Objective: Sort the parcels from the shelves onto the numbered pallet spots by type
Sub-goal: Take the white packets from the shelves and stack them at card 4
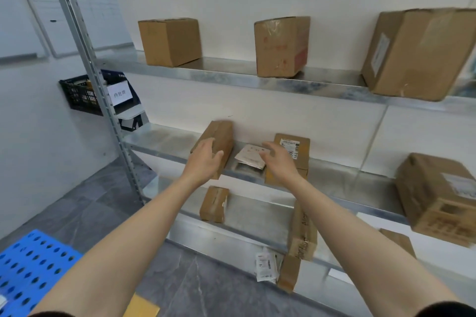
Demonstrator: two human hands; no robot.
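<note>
A long brown cardboard parcel (220,137) lies tilted on the middle shelf (159,140). My left hand (204,159) is stretched out in front of its near end with fingers spread; whether it touches the parcel I cannot tell. My right hand (279,159) reaches out open beside a flat white envelope (251,156), in front of a labelled cardboard box (293,148). Neither hand holds anything.
Three cardboard boxes (170,41) (282,46) (417,53) stand on the upper shelf. More parcels (213,203) (438,198) sit on the lower shelves. A blue perforated pallet (28,267) lies on the floor at lower left. A black crate (82,94) hangs behind the shelf upright (85,41).
</note>
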